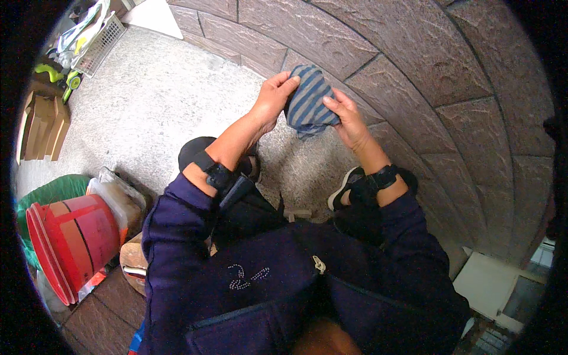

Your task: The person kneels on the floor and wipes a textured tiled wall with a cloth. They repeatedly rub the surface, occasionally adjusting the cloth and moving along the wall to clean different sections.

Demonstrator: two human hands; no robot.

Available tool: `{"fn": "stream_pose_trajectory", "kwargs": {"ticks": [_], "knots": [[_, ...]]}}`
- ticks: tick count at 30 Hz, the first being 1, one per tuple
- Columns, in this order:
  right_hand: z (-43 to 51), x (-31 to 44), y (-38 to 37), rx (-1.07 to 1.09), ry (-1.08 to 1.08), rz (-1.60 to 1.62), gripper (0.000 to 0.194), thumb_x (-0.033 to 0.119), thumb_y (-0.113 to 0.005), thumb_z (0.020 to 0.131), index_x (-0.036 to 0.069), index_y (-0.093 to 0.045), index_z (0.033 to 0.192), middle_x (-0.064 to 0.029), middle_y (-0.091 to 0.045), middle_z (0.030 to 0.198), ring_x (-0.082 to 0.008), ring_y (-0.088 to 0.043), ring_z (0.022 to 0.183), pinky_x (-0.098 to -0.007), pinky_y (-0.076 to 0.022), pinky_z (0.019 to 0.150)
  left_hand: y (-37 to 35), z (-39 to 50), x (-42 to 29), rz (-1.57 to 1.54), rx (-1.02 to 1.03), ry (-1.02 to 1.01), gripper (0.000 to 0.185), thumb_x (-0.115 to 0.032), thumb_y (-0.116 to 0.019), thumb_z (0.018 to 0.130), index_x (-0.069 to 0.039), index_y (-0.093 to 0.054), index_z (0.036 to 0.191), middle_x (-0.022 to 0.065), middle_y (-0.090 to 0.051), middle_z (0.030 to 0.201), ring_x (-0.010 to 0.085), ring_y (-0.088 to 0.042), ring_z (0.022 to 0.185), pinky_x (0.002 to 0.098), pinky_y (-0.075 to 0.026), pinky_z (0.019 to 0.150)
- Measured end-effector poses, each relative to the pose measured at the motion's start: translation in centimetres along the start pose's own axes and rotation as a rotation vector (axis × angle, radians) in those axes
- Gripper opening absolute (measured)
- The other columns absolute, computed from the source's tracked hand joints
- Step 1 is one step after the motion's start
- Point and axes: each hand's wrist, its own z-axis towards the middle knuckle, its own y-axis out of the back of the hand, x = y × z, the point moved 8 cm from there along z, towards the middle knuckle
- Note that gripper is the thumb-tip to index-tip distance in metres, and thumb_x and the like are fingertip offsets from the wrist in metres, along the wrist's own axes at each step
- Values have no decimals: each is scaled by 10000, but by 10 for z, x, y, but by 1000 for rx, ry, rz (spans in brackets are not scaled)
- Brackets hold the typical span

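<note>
A blue and grey striped piece of cloth (310, 100) is held up between my two hands, over the floor near the tiled wall. My left hand (273, 100) pinches its upper left edge, thumb on the near face. Lower on the right side, my right hand (348, 117) grips the cloth with the thumb across the stripes. The fabric looks gathered and rounded, with a loose fold hanging at its bottom. Whether it is a garment or a cap I cannot tell. Both wrists wear black straps with small devices.
A wall of brown stone-look tiles (408, 93) curves along the right. At left are a red bucket (75, 244), a clear plastic container (120, 199), a green bag (53, 191) and cardboard pieces (44, 126). Farther back, a white plastic basket (100, 44) stands on the speckled floor (155, 88).
</note>
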Motion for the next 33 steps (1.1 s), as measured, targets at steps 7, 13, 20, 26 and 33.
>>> {"fn": "stream_pose_trajectory", "kwargs": {"ticks": [7,13,20,26,33], "knots": [[8,1,32,-69,32,-64,437,188,-584,812,-6,-445,1178,-63,-557,1059,-121,-533,945,-249,-415,829,19,25,10,258,-138,-207,400,-237,-589,821,-31,-467,1142,103,-526,1079,186,-506,968,320,-434,801],[3,-21,34,90,-52,-3,454,214,-621,784,-20,-481,1147,-64,-567,1036,-133,-525,942,-260,-400,836,-27,27,61,282,181,-100,527,-206,-632,800,-34,-378,1230,101,-511,1109,173,-499,992,286,-411,850],[-3,-19,95,-230,-110,-202,404,241,-557,834,56,-469,1181,-53,-564,1033,-123,-533,897,-277,-441,727,13,92,101,134,-265,-88,480,-199,-663,756,-7,-421,1124,108,-545,983,185,-528,854,289,-444,744],[-30,-10,122,-216,-123,-308,368,231,-537,841,44,-490,1154,-69,-588,1012,-133,-546,883,-266,-447,693,90,165,98,372,-766,-250,563,-191,-669,701,32,-383,1132,222,-512,1039,285,-520,948,366,-420,815],[-66,-17,164,-332,-238,-313,311,213,-528,848,35,-529,1104,-71,-595,974,-129,-558,831,-252,-448,686,79,203,83,644,-973,-352,409,-199,-618,759,36,-463,1057,236,-545,992,381,-528,930,417,-411,804]]}}
